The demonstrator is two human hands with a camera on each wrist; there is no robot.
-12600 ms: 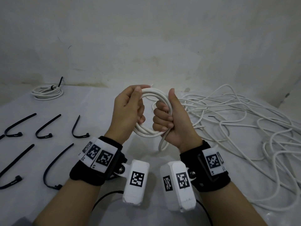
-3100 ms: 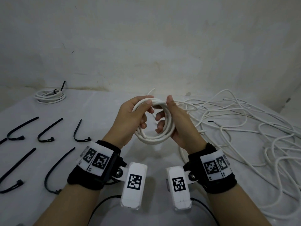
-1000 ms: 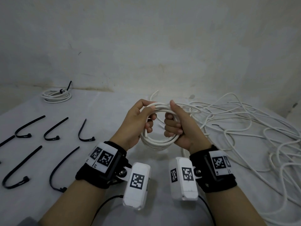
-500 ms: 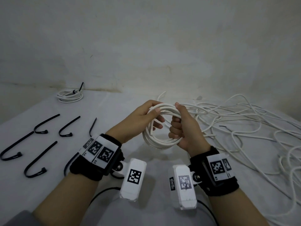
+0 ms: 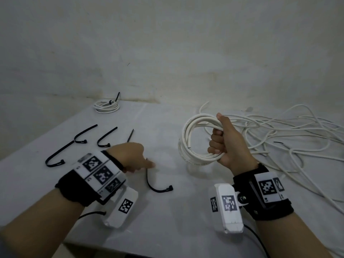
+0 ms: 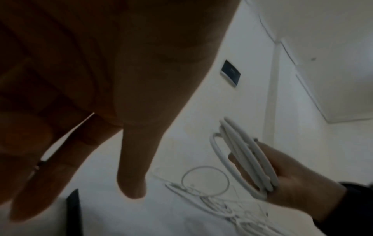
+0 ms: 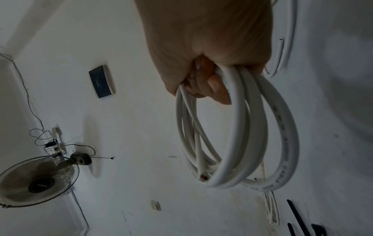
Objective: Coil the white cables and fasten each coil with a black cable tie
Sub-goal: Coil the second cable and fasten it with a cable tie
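Note:
My right hand [image 5: 221, 144] grips a coil of white cable [image 5: 184, 138] and holds it upright above the table; in the right wrist view its fingers [image 7: 210, 86] curl round the coil's loops [image 7: 242, 127]. My left hand [image 5: 147, 165] is low over the table to the left, its thumb [image 6: 131, 175] and fingers stretched out. Its fingertips are at the tail end of a curved black cable tie [image 5: 154, 185] lying on the table. I cannot tell whether they touch it. The tie [image 6: 74, 210] shows between thumb and fingers.
Several more black cable ties [image 5: 83, 135] lie at the left. A finished coil fastened with a tie [image 5: 107, 106] sits by the back wall. A tangle of loose white cables [image 5: 279, 136] covers the right side. The table's front edge [image 5: 130, 246] is near my forearms.
My left hand let go of the coil and dropped left to a cable tie. The right hand now holds the coil alone. My view has swung left.

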